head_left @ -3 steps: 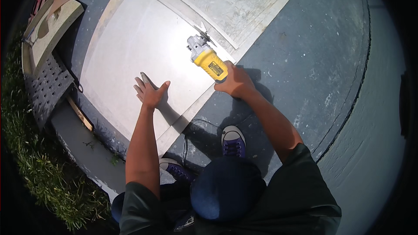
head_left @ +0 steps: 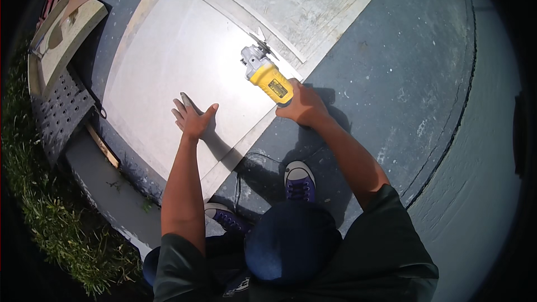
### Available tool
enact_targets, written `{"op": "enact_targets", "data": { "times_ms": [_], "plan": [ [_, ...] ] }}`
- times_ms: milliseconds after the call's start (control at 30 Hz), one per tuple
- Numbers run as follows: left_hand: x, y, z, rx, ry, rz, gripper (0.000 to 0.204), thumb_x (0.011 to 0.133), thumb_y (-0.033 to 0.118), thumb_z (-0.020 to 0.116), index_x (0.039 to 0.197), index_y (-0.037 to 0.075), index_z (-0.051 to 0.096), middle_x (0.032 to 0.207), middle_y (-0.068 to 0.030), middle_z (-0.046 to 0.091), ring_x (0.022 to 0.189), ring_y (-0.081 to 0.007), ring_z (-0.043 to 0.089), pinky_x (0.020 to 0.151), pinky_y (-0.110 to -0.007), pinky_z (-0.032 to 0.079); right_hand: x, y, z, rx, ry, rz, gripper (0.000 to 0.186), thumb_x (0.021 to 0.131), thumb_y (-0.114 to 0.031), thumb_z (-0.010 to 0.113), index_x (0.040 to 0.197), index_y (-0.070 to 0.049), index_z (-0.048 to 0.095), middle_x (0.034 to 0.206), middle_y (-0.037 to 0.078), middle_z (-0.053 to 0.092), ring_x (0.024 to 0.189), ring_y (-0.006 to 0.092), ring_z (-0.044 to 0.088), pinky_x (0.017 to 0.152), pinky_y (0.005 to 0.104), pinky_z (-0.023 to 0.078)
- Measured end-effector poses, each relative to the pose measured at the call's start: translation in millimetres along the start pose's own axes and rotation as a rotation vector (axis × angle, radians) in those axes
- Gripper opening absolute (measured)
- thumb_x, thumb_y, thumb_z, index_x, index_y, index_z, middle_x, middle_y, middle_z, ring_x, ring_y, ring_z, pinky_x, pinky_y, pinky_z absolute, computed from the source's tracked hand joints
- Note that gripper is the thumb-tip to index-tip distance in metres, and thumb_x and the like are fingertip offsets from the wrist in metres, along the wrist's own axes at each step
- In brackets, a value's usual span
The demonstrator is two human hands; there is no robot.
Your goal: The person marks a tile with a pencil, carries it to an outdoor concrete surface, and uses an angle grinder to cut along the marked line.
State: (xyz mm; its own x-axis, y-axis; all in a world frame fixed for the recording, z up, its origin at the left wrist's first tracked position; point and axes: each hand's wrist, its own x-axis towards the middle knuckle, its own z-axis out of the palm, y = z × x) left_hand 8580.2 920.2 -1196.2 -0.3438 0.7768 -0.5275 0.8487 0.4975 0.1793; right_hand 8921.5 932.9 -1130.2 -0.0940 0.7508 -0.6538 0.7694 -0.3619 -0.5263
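Pressing flat with fingers spread, the left hand (head_left: 193, 117) keeps the big tile (head_left: 168, 61) steady, while the yellow grinder (head_left: 267, 75) is gripped tight by the right hand (head_left: 302, 106).

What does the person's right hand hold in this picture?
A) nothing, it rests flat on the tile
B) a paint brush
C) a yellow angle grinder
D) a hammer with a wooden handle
C: the right hand grips the rear of the yellow angle grinder, whose disc end sits over the large pale tile, while the left hand lies flat on that tile.
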Motion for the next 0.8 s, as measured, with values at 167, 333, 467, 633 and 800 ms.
{"op": "enact_targets", "data": {
  "times_ms": [167, 333, 467, 633, 800],
  "plan": [
    [-1.9, 0.7, 0.2, -0.013, -0.008, 0.001, 0.129, 0.075, 0.072, 0.073, 0.162, 0.009, 0.002, 0.167, -0.0258, -0.002, 0.152, -0.0506, -0.003, 0.122, -0.06, 0.006, -1.8, 4.4, 3.4, -0.002, 0.02, -0.003, 0.078, 0.07, -0.039, 0.08, 0.133, -0.008, 0.047, 0.116, 0.021, 0.068, 0.111, 0.0388, 0.065, 0.095, 0.0449, 0.052],
    [-4.6, 2.1, -1.2, 0.002, -0.012, 0.001, 0.129, 0.075, 0.072, 0.073, 0.162, 0.008, 0.002, 0.166, -0.0262, -0.002, 0.152, -0.0508, -0.003, 0.122, -0.06, 0.007, -6.5, 6.9, 2.7, 0.006, 0.033, -0.012, 0.074, 0.07, -0.039, 0.08, 0.13, -0.008, 0.049, 0.115, 0.02, 0.068, 0.11, 0.0394, 0.065, 0.095, 0.045, 0.052],
    [-4.8, -0.3, 0.7, 0.021, -0.009, -0.002, 0.129, 0.075, 0.072, 0.074, 0.162, 0.008, 0.003, 0.166, -0.0265, -0.002, 0.151, -0.0514, -0.002, 0.122, -0.059, 0.008, -10.4, 12.7, 5.4, 0.039, 0.053, -0.051, 0.072, 0.07, -0.038, 0.08, 0.128, -0.008, 0.05, 0.115, 0.02, 0.068, 0.11, 0.0397, 0.065, 0.094, 0.0456, 0.052],
    [-7.6, -1.1, 5.2, 0.01, 0.0, 0.013, 0.13, 0.074, 0.072, 0.074, 0.162, 0.008, 0.003, 0.166, -0.027, -0.002, 0.151, -0.0521, -0.002, 0.122, -0.059, 0.01, -18.4, 16.7, 0.6, 0.069, 0.046, -0.048, 0.072, 0.07, -0.037, 0.08, 0.129, -0.006, 0.053, 0.117, 0.021, 0.067, 0.11, 0.04, 0.064, 0.094, 0.0447, 0.052],
    [-9.9, 0.5, 6.6, 0.021, -0.007, 0.005, 0.131, 0.074, 0.073, 0.074, 0.162, 0.008, 0.002, 0.166, -0.0269, -0.003, 0.151, -0.0521, -0.002, 0.121, -0.062, 0.01, -20.0, 25.8, 3.4, 0.072, 0.055, -0.07, 0.074, 0.07, -0.038, 0.08, 0.13, -0.005, 0.052, 0.116, 0.021, 0.068, 0.11, 0.0405, 0.064, 0.094, 0.0446, 0.051]
  ]
}}
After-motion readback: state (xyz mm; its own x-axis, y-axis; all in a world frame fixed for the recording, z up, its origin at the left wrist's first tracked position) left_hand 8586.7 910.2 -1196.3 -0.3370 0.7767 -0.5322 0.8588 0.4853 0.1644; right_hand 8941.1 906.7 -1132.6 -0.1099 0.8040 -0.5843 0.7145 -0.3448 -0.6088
